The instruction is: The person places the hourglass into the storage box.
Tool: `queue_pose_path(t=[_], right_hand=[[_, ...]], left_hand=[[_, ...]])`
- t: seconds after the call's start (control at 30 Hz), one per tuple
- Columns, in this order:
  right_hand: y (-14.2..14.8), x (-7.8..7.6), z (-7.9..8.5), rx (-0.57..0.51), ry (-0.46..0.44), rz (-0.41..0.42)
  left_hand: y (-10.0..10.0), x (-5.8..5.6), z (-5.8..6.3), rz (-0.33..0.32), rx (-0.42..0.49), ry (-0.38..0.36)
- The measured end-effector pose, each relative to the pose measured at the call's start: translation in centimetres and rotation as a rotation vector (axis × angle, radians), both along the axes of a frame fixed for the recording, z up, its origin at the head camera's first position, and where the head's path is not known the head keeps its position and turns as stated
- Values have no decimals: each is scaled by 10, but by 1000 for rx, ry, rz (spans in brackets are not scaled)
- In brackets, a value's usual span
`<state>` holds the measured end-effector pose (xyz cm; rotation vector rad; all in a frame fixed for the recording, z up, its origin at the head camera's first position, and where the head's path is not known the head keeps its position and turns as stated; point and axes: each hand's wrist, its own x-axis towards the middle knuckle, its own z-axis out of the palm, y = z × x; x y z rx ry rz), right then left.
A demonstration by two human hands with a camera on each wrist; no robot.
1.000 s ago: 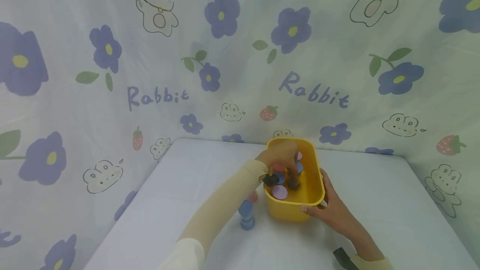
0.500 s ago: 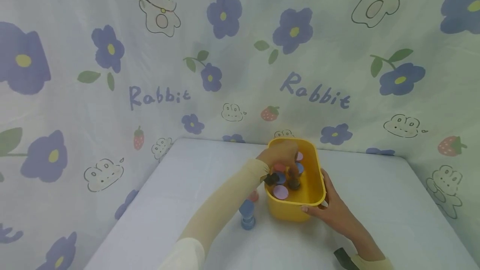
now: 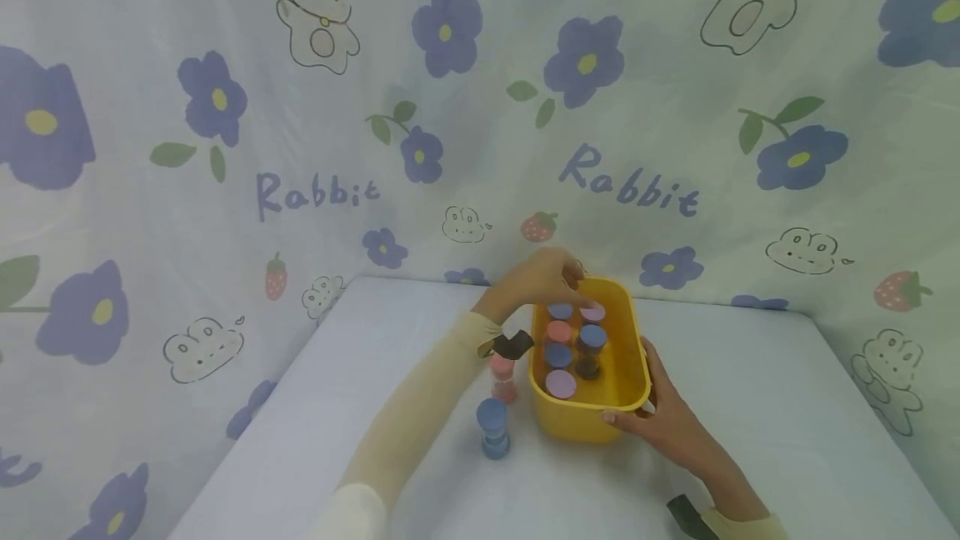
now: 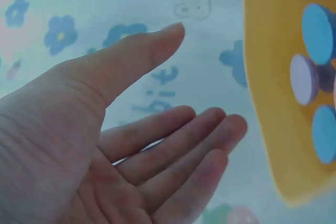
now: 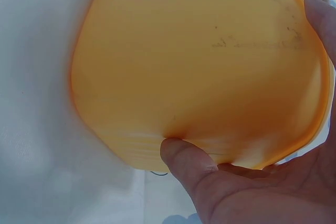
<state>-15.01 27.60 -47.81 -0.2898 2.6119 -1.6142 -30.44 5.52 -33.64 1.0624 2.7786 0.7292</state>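
Observation:
My left hand (image 3: 543, 277) is over the far left corner of the yellow bin (image 3: 581, 426), its fingers loose and holding nothing. In the left wrist view the palm and spread thumb of that hand (image 4: 89, 150) show beside the bin wall (image 4: 262, 114). With fingers and thumb, my right hand (image 3: 671, 427) grips the bin's near right corner; in the right wrist view its thumb (image 5: 189, 163) presses the wall. Inside stand several small sand timers with round caps, among them a blue one (image 3: 592, 336), a pink one (image 3: 558, 331) and a purple one (image 3: 561, 384).
Left of the bin, a blue sand timer (image 3: 493, 429) and a pink sand timer (image 3: 503, 379) stand upright on the white table (image 3: 420, 307). A cloth with flowers and rabbits (image 3: 480, 107) hangs behind the table.
My left hand has risen out of the bin and moved back and left, leaving a blue-capped sand timer standing inside. The right hand and the bin have stayed put.

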Motion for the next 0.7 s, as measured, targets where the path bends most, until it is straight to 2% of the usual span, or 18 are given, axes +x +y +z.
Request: queue_pose_path(t=[0.17,0.33,0.47,0.7], right_hand=[[1,0,0,4,13,-6],[0,0,-1,12,-2,-13],[-1,0,-2,12,2,-11],[-2,0,-2,17,13,-9]], left_hand=[[-28,0,-5,20,143,-25],[-55,5,-15,41,257,-53],[-75,11,-27,51,302,-67],[-101,17,-49,74,288,-81]])
